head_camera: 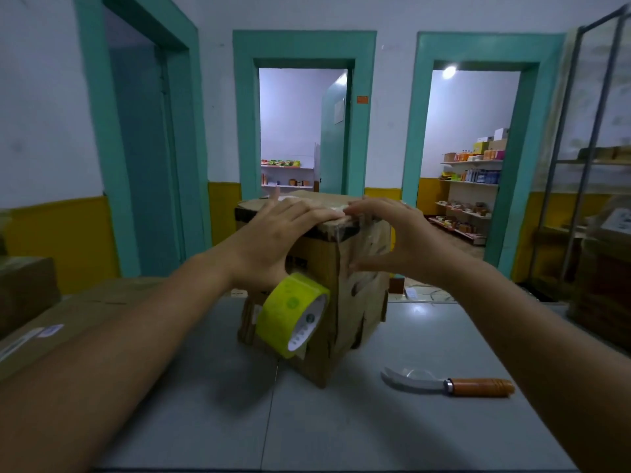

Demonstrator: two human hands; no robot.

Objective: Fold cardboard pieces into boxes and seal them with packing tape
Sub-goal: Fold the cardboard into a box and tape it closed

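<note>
The cardboard box (358, 302) stands upright in the middle of the grey worktop (375, 421), one corner turned toward me. My left hand (273, 233) lies flat on its top, fingers straight and pressing along the near edge. My right hand (403, 237) is spread over the same corner, with the fingers on the top edge and the thumb pressing on the side face, where glossy tape (365, 244) shines. The yellow-green tape roll (293, 314) hangs against the box's left face just under my left palm; I cannot tell what carries it. A knife (444, 382) with a wooden handle lies on the worktop right of the box, apart from it. Flat cardboard (68, 319) lies to my left.
</note>
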